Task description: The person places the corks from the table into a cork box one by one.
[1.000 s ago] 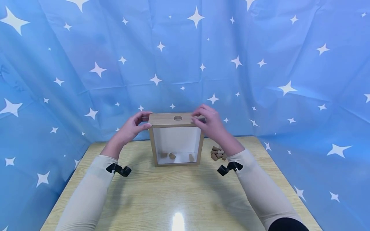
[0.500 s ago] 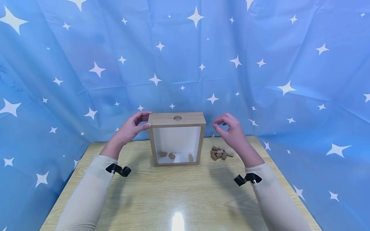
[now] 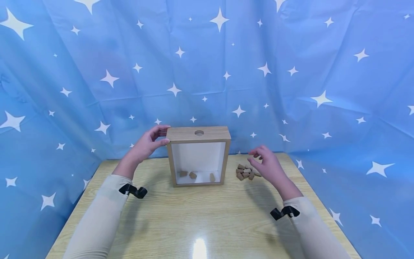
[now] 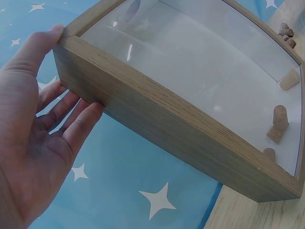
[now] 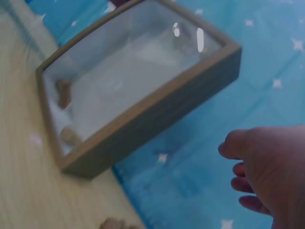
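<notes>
A shallow wooden box [image 3: 198,135] with a clear front, a white back and a round hole in its top stands upright on the table. Several corks [image 4: 280,114] lie at its bottom behind the clear panel. My left hand [image 3: 146,145] grips the box's upper left corner, thumb at the front edge and fingers against the side. Off to the right, my right hand [image 3: 266,163] hangs above the table with loosely bent fingers and nothing between them. A small pile of corks [image 3: 244,172] lies just left of and below that hand, partly overlapped by it in the head view.
The light wood-grain table [image 3: 194,212] ends at its far edge in front of a blue curtain [image 3: 207,72] with white stars. The curtain also runs down both sides. Each sleeve carries a black wrist mount [image 3: 132,190].
My right hand has left the top of the box, moving right and then down to beside the cork pile. My left hand keeps its place on the box.
</notes>
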`<state>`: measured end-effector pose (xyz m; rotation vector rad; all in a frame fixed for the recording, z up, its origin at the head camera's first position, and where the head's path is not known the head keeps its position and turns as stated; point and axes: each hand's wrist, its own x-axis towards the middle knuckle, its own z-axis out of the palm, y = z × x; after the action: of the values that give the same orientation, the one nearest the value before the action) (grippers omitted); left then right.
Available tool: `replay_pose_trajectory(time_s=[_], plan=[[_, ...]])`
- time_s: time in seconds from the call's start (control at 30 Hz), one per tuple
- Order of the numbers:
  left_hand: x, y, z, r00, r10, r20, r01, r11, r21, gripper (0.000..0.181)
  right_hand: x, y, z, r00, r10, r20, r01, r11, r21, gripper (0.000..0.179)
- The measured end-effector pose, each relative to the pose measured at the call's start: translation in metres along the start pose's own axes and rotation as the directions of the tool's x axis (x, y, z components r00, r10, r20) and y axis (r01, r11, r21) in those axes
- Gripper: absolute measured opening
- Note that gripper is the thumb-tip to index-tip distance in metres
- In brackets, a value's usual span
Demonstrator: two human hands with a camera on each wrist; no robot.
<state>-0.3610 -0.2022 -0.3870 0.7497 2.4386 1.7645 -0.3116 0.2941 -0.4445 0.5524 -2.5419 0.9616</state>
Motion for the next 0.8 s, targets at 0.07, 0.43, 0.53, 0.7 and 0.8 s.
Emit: replay_pose_trajectory(time_s=[0.07, 0.43, 0.53, 0.7, 0.8], plan=[[0.000, 0.000, 0.000, 1.000, -0.002, 0.000, 0.002, 1.000, 0.001, 0.059, -0.005, 0.009, 0.003, 1.000, 0.017, 0.016, -0.016, 1.000, -0.016, 0.017], [-0.001, 0.001, 0.000, 1.000, -0.003, 0.001, 0.003, 1.000, 0.002, 0.060, -0.027, 0.051, 0.030, 0.985, 0.155, 0.071, -0.150, 0.986, -0.075, 0.030], [-0.002, 0.001, 0.000, 1.000, -0.003, -0.002, 0.003, 1.000, -0.004, 0.059, -0.032, 0.057, 0.038, 0.972, 0.218, 0.090, -0.214, 0.975, -0.054, 0.034], [-0.002, 0.001, 0.001, 1.000, 0.002, 0.002, -0.002, 1.000, -0.004, 0.059, -0.041, 0.064, 0.051, 0.948, 0.299, 0.112, -0.291, 0.953, -0.080, 0.036], [-0.002, 0.002, 0.000, 1.000, -0.001, 0.002, 0.001, 1.000, -0.009, 0.060, -0.044, 0.068, 0.056, 0.948, 0.302, 0.096, -0.294, 0.952, -0.089, 0.036]])
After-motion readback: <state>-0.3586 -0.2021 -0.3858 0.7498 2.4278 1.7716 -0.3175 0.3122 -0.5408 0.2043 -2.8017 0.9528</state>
